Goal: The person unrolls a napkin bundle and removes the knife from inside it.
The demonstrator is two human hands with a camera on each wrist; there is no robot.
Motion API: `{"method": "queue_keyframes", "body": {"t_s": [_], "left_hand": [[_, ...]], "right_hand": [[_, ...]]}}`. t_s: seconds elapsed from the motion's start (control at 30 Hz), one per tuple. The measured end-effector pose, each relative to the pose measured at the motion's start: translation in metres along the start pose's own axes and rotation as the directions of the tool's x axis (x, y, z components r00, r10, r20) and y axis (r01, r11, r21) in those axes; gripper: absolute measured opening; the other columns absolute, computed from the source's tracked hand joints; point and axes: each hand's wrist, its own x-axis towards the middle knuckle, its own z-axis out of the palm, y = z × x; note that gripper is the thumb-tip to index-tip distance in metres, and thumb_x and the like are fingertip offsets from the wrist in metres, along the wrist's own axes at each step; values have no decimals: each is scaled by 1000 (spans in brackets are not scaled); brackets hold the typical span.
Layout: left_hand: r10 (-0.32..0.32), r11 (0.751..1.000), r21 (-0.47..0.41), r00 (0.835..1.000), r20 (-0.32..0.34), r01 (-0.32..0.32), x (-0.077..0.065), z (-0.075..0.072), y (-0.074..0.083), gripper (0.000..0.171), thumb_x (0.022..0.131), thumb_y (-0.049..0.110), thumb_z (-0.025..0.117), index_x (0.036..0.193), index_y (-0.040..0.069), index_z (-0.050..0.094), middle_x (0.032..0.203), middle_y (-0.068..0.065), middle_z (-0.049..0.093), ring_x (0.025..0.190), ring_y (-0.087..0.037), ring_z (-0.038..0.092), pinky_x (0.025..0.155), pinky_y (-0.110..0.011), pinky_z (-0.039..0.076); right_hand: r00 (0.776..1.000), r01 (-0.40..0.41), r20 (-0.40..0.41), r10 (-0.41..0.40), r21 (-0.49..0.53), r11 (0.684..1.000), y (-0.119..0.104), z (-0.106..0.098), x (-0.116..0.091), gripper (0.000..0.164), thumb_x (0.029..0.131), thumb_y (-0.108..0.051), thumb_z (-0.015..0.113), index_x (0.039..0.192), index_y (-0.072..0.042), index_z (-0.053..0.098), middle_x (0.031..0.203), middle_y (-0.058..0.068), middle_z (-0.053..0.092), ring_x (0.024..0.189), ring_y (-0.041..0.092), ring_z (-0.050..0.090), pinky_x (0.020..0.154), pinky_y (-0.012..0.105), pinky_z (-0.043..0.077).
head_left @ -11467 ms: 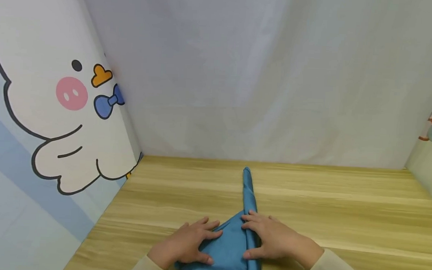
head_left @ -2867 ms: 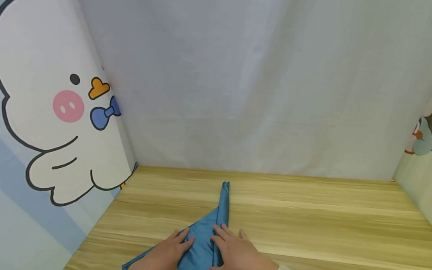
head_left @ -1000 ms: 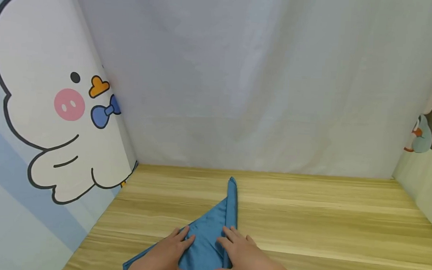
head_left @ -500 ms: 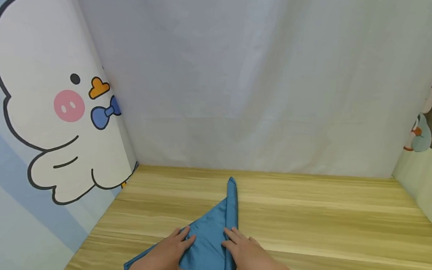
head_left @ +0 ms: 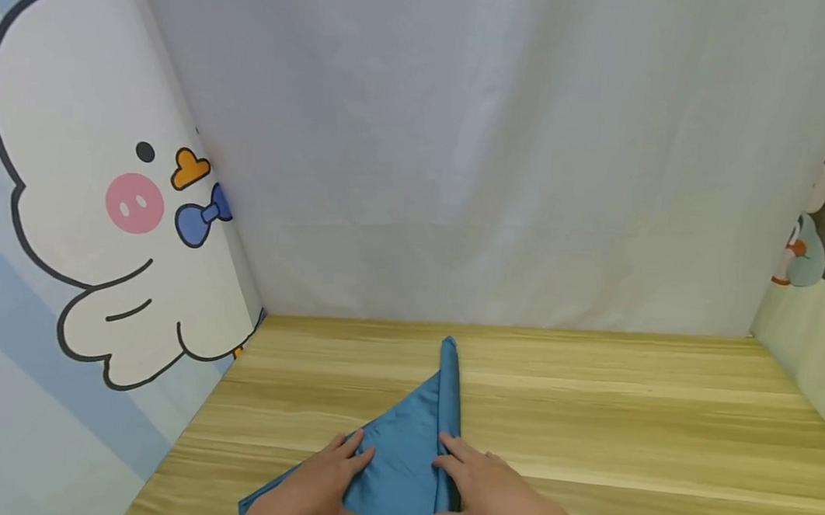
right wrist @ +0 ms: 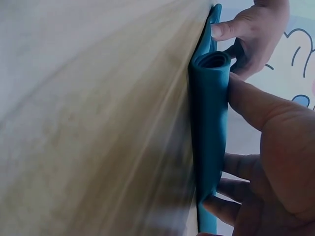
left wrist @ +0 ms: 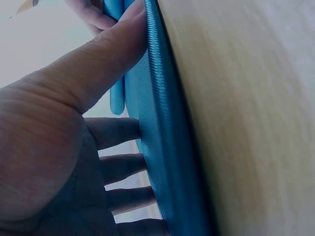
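A shiny blue cloth (head_left: 397, 474) lies on the table, its flat part tapering to a corner at the left. Its right side is rolled into a narrow tube (head_left: 450, 392) pointing away from me. My left hand (head_left: 309, 485) rests on the flat part, fingers spread, thumb near the front edge. On the tube lies my right hand (head_left: 494, 491), fingertips and thumb pressing it, not wrapped round it. The right wrist view shows the tube's spiral end (right wrist: 214, 60) beside the thumb. In the left wrist view the left fingers (left wrist: 123, 167) touch the cloth.
The wood-grain table (head_left: 621, 408) reaches back to a pale grey curtain (head_left: 459, 174). A side panel with a cartoon bird (head_left: 94, 194) stands at the left, and another printed panel (head_left: 818, 325) at the right.
Over the last three seconds the tube and my right hand have shifted right, widening the flat cloth between the hands. My left hand has stayed nearly in place.
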Motion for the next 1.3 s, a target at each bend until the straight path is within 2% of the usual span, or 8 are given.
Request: {"method": "queue_keyframes", "body": {"t_s": [0.17, 0.4, 0.93, 1.3], "left_hand": [[2, 1000, -6, 1000, -9, -2, -1, 0, 0, 100, 70, 63, 74, 146, 8, 41, 153, -20, 29, 137, -47, 27, 106, -53, 32], [6, 1000, -4, 1000, -13, -6, -1, 1, 0, 100, 70, 63, 74, 146, 7, 42, 153, -20, 29, 137, -47, 27, 106, -53, 33], [28, 1000, 12, 999, -39, -28, -2, 1, 0, 102, 69, 65, 74, 145, 6, 42, 152, -22, 30, 136, -47, 28, 103, -54, 35], [22, 1000, 18, 999, -25, -21, -3, -2, 1, 100, 70, 64, 74, 145, 6, 43, 152, -21, 31, 136, -46, 28, 104, -53, 36]], "right_hand": [[1000, 13, -10, -13, -4, 1000, 0, -4, -2, 78, 81, -68, 61, 135, -11, 55, 151, 13, 36, 127, 31, 48, 95, 53, 44], [1000, 13, -8, -13, 7, 1000, 3, -2, -3, 78, 82, -68, 59, 135, -12, 55, 152, 13, 35, 127, 31, 49, 96, 52, 44], [1000, 19, -3, -19, 20, 1000, 5, -3, -5, 74, 84, -66, 58, 136, -12, 54, 152, 14, 35, 125, 29, 51, 96, 58, 42], [1000, -1, 9, 1, 22, 1000, 7, -2, -2, 66, 89, -63, 52, 134, -14, 56, 151, 13, 37, 126, 27, 50, 96, 59, 40]]}}
